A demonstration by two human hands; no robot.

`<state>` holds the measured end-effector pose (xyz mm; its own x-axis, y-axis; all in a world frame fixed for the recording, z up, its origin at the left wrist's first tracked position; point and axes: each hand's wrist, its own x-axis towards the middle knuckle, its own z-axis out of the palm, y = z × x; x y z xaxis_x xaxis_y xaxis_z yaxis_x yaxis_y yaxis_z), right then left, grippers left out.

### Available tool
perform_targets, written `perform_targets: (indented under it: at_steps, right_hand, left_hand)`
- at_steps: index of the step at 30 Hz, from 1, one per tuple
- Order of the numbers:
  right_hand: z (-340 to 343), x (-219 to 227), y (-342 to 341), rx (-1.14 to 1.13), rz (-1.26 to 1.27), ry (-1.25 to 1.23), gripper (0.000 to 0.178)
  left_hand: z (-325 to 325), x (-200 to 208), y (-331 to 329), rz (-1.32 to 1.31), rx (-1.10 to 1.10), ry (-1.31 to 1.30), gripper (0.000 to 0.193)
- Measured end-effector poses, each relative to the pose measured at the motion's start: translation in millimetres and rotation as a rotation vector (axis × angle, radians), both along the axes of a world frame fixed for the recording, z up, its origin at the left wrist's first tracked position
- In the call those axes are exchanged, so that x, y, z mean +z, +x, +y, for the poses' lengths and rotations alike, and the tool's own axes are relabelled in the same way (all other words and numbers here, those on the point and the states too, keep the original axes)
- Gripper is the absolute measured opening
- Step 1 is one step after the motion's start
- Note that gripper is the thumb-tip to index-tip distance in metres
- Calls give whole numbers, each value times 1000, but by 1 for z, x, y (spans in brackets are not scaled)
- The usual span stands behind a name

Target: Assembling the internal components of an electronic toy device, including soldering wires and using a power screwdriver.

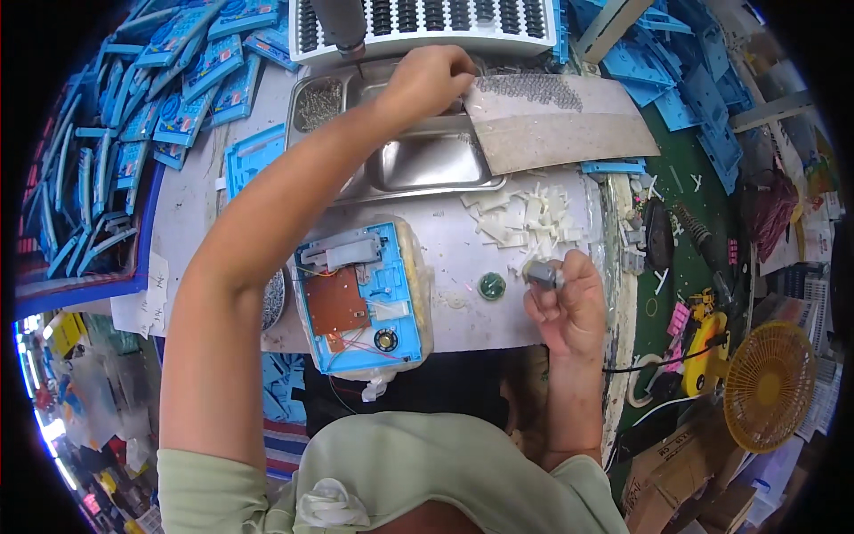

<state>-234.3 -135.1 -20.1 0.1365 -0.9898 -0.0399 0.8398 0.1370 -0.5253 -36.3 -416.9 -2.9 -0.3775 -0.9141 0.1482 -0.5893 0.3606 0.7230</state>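
- Right hand (576,304) above the right side of the tabletop (480,331), grip closed on a small grey piece (541,275) between thumb and fingers.
- Left hand (429,82) stretched over the metal tray (422,165), close to the pale sheet (569,133); fingers curled, but cannot tell from here whether empty or holding something.
- Blue casing (381,285) open-side up on a wrapped cushion (417,276), left of the right hand and well apart from it.
- Grey piece: probably light and stiff, perhaps a little slippery on smooth faces; best taken by opposite sides.
- Blue casing: likely light, rigid plastic; best held by the outer rim, clear of the thin, fragile-looking wires (351,340).
- Counted: 1 grey piece in hand, 1 open blue casing on the cushion, 1 brown circuit board (331,301), 1 round speaker (386,340).
- Also 1 metal tray, 1 green tub (491,286), 1 hanging driver (342,22), 1 yellow fan (769,386).
- White plastic parts (534,218) and small screws (318,105): too heaped to count.
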Motion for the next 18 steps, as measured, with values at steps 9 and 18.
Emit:
perform_targets:
  at_steps: [9, 18]
  right_hand:
    - [15, -1, -22, -103, 146, 74, 60]
    - [13, -2, -18, -122, 743, 39, 46]
  left_hand:
    - [-9, -15, -19, -60, -71, -187, 21]
    - [-16, -37, -9, 98, 205, -447, 25]
